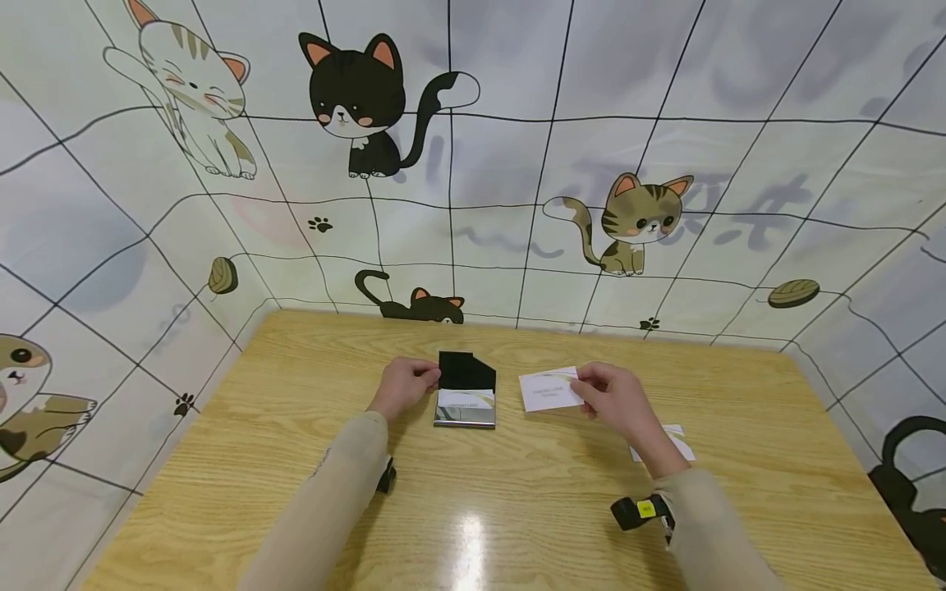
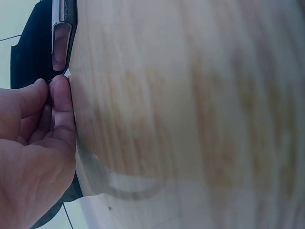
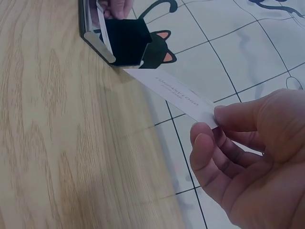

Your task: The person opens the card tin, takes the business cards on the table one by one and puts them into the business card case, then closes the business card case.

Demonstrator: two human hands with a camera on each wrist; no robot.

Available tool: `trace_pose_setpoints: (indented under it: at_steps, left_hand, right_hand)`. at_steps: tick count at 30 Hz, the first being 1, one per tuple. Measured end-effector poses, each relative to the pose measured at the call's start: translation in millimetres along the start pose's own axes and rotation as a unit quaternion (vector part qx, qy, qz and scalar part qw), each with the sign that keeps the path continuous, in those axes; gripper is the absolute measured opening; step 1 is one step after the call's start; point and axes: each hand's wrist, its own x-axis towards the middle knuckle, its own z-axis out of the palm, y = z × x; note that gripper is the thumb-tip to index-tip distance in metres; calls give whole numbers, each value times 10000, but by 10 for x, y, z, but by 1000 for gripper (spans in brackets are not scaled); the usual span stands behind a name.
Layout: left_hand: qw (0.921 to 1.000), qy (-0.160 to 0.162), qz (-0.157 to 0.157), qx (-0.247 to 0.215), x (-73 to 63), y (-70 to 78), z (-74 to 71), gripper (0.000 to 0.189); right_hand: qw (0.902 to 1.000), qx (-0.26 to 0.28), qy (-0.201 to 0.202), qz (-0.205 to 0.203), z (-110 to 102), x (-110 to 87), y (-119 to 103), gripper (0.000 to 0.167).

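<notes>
A business card case (image 1: 464,416) lies on the table with its black lid (image 1: 461,371) raised open and a white card (image 1: 466,400) inside its metal base. My left hand (image 1: 402,387) pinches the lid's left edge between thumb and fingers; the left wrist view shows the fingertips (image 2: 61,93) close beside the case (image 2: 58,16). To the right of the case, my right hand (image 1: 613,398) pinches a white business card (image 1: 547,390) by its right edge. Printed lettering faces up on this card, and its free end points toward the case.
More white card (image 1: 680,442) lies on the wooden table (image 1: 473,501), partly hidden under my right wrist. A wall covering with cartoon cats (image 1: 358,98) borders the table's back and sides. Black straps (image 1: 639,510) are around the wrists.
</notes>
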Motion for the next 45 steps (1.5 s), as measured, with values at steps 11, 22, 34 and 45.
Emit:
trace_pose_setpoints:
  at_steps: [11,22,34,45]
  left_hand:
    - [9999,56,93,-6,1,-11,0,19]
    - [10000,43,48,23,1,-12,10,21]
    - [10000,27,51,-7,17,-34,20,21]
    - [9999,20,3,-109,17,-36,17,20]
  right_hand:
    - [9993,287,-124,-216,198,96,-62,13]
    - [9988,311,-239,-300,412,147,-101,7]
    - [9989,300,-333,-149,660,217,-138,8]
    - [9986,390,-348,11,902,306,-109,6]
